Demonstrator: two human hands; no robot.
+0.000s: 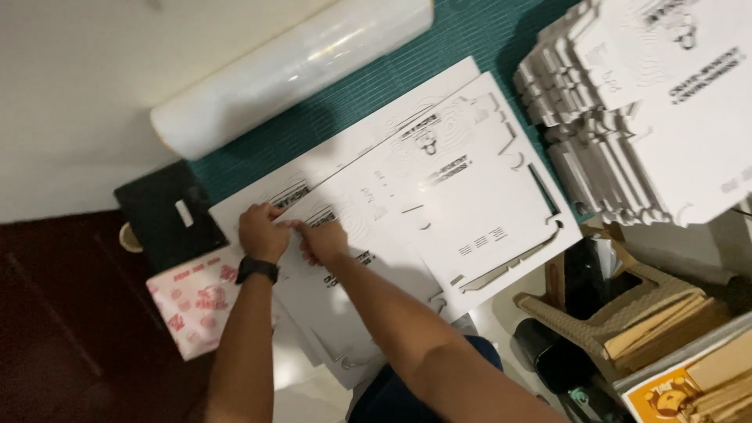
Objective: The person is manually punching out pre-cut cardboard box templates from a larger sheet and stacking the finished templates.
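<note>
Now both hands' fingers (276, 213) pinch flat box blank (470, 196) edge.

Dim room, bright glare on cardboard — motion-blurred

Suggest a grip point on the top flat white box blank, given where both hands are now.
Probably the top blank's far-right long edge, coming from the right: it lies flat, and that edge overhangs bare of the left hand and right hand, which press its near-left corner.
</note>
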